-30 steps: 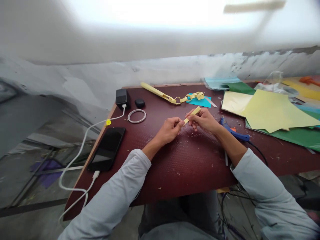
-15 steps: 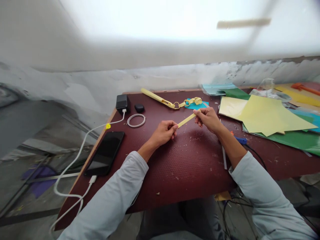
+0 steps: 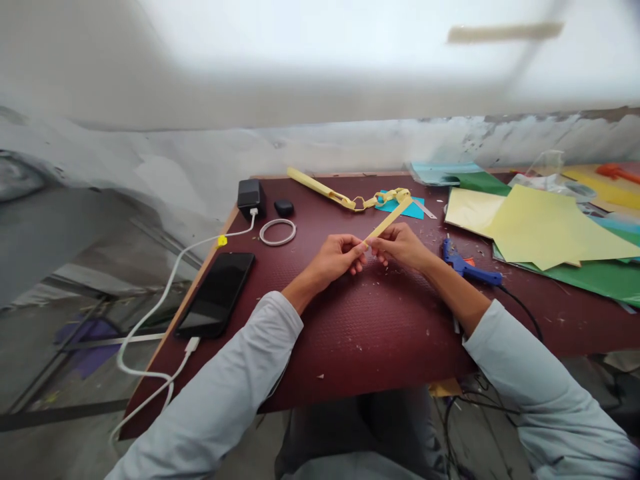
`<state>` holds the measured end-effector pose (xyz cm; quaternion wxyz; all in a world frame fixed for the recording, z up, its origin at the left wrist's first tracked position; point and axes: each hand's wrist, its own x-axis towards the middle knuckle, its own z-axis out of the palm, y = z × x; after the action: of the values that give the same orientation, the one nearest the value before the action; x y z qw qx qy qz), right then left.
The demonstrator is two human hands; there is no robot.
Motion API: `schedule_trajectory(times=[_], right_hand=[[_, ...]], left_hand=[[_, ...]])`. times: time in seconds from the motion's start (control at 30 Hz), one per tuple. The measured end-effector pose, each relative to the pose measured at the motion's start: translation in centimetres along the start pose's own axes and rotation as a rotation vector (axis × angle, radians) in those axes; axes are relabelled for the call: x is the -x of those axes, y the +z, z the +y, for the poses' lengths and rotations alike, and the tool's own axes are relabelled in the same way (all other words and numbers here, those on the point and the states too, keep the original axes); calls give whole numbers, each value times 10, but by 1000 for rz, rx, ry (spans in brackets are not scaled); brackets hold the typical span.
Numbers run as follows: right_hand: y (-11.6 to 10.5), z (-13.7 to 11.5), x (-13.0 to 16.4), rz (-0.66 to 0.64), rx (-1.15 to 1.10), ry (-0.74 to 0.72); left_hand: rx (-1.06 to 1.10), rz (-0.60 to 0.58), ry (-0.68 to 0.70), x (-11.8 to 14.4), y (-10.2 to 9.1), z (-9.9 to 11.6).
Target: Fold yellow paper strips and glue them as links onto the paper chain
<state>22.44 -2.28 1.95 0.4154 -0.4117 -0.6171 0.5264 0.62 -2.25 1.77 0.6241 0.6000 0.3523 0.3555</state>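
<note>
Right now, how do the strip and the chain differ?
The strip is a single straight length, while the chain is a row of linked loops. The strip is held at its near end by the left hand and right hand; the chain lies untouched, partly over a blue sheet. Both are pale yellow.

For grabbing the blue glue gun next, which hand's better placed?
Probably the right hand: the blue plastic glue gun lies beside its forearm, while the left hand is farther away. Both hold the pale-yellow paper strip.
</note>
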Motion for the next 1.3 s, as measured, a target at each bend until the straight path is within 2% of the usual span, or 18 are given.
schedule_trajectory(times=[0.07, 0.23, 0.37, 0.47, 0.6, 0.73, 0.8, 0.93, 0.97, 1.03, 1.13, 1.23, 1.3], right_hand=[[-1, 1, -2, 37, 0, -8], [-27, -8, -8, 402, -83, -97], [-53, -15, -10, 601, -109, -165], [-57, -15, -9, 595, -97, -149], [-38, -9, -7, 414, 35, -85], [-24, -6, -4, 365, 59, -121], [-30, -8, -4, 419, 83, -151], [-61, -20, -10, 744, 72, -202], [-70, -25, -13, 781, 79, -184], [-86, -36, -22, 746, 182, -142], [-103, -52, -44, 635, 680, -164], [-119, -56, -74, 403, 1235, -152], [-128, -51, -92, 230, 1396, -9]], left_hand=[[26, -14, -5, -1, 0, -2], [44, -38, -59, -4, -7, -10], [18, -40, -70, -3, -8, -10], [8, -1, -45, -1, -6, -8], [-22, -33, -32, -1, -2, -7], [-39, -41, -30, -2, 1, -9], [-32, -5, -41, -2, 2, -9], [-27, 142, -67, -5, 1, -8], [-30, 187, -68, -6, 0, -8], [-40, 272, -65, -9, -3, -10], [-53, 347, -58, -12, -8, -13], [-65, 358, -44, -14, -10, -16], [-75, 353, -25, -14, -10, -16]])
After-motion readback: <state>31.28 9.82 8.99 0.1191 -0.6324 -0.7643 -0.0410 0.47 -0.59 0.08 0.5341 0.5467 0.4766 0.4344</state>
